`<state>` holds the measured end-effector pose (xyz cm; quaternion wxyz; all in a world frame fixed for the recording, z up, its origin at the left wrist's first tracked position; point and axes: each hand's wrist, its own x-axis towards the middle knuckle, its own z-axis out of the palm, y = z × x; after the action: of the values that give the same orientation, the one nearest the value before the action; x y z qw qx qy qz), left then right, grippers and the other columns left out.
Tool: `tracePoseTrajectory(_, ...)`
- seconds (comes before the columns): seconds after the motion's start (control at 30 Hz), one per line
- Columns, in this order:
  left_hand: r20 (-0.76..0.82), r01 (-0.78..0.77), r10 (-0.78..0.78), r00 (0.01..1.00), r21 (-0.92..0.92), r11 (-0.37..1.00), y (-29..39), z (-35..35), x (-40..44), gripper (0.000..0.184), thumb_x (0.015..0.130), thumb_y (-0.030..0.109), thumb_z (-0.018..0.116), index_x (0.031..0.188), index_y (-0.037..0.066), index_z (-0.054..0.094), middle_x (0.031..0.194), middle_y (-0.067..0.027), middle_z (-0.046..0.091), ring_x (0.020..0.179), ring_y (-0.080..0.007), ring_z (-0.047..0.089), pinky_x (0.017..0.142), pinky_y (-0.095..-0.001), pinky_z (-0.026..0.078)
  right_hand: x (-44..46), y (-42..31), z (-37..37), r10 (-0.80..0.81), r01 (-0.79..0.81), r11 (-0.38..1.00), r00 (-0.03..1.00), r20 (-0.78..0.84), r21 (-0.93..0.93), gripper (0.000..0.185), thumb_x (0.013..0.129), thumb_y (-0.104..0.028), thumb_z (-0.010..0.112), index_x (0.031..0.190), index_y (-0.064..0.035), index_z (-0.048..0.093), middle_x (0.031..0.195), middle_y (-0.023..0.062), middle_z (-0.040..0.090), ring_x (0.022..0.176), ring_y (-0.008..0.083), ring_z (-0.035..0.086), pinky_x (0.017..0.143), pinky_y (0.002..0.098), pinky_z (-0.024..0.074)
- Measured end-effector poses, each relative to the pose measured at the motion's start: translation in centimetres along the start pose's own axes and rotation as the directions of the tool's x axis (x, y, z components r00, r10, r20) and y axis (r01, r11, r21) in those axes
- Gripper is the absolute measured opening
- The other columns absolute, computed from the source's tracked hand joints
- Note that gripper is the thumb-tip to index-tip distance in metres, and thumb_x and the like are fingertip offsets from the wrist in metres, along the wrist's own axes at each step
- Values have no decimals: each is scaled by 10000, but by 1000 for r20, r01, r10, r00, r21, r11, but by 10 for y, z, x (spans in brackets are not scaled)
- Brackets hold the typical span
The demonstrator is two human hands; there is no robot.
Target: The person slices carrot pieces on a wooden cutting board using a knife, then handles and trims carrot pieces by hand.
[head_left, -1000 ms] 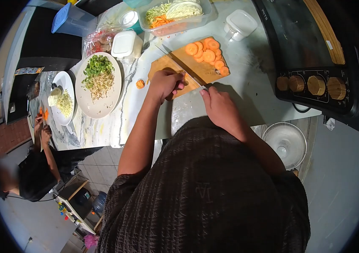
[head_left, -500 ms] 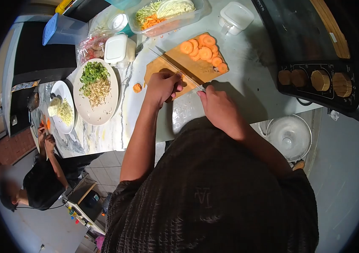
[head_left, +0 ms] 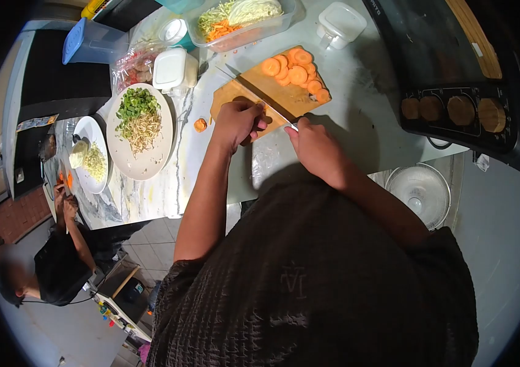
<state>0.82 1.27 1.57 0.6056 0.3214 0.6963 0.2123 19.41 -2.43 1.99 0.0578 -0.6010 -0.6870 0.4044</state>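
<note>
My right hand [head_left: 316, 147] is wrapped round the handle of a kitchen knife [head_left: 258, 95], whose blade lies slantwise across a wooden cutting board [head_left: 226, 95]. Curled fingers of my left hand [head_left: 241, 125] press down on the board's near side, close beside the blade. What they hold is mostly hidden; a bit of orange shows by the fingertips. Round carrot slices [head_left: 297, 74] lie overlapping on the board's far right part. A small carrot end piece [head_left: 200, 125] rests on the counter, left of the board.
Left of me stands a plate [head_left: 143, 170] of chopped greens and bean sprouts. Behind the board are a clear tub [head_left: 241, 40] of shredded vegetables and white-lidded containers [head_left: 171, 68]. An oven [head_left: 449, 67] stands at right. A co-worker [head_left: 64, 263] cuts something orange at far left.
The camera view has shifted slightly. My right hand and the knife handle have moved only a little; my left hand keeps its place by the blade.
</note>
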Motion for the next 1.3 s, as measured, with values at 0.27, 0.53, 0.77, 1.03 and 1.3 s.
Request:
tracePoseTrajectory(0.27, 13, 24, -24, 1000, -29, 999, -3, 0, 1, 237, 928, 219, 606, 827, 5, 624, 653, -36, 613, 426, -89, 473, 353, -251, 305, -8, 7, 7, -39, 35, 998, 996, -83, -53, 337, 983, -290, 509, 940, 43, 536, 779, 279, 647, 778, 466, 639, 686, 536, 510)
tracePoseTrajectory(0.53, 20, -7, 8, 1000, -29, 1000, -1, -2, -1, 244, 906, 207, 622, 782, -2, 623, 649, -45, 635, 451, -96, 506, 377, -255, 334, -7, 10, 12, -56, 41, 994, 987, -149, -101, 369, 986, -332, 494, 930, 29, 549, 751, 257, 650, 774, 461, 640, 668, 534, 504)
tracePoseTrajectory(0.77, 45, -6, 9, 999, -60, 998, -5, -3, 3, 220, 903, 192, 629, 816, -10, 631, 658, -50, 648, 452, -93, 503, 390, -245, 349, -9, 16, 8, -11, -21, 988, 978, -207, -155, 362, 982, -353, 495, 931, 0, 555, 736, 230, 657, 727, 440, 647, 643, 533, 501)
tracePoseTrajectory(1.03, 56, -20, 25, 998, -82, 996, -6, -4, 4, 198, 908, 162, 616, 856, -28, 632, 677, -64, 664, 456, -95, 499, 430, -237, 397, -10, 12, 6, -15, -26, 984, 975, -221, -178, 353, 968, -376, 512, 948, -27, 562, 738, 205, 665, 725, 423, 655, 656, 532, 505)
tracePoseTrajectory(1.3, 52, -19, 24, 998, -94, 995, -2, -4, 0, 198, 903, 146, 619, 883, -49, 642, 703, -89, 673, 462, -111, 511, 439, -243, 418, -3, 13, 4, -46, -12, 979, 958, -283, -201, 378, 958, -405, 517, 916, -34, 574, 714, 195, 656, 720, 403, 653, 642, 521, 496)
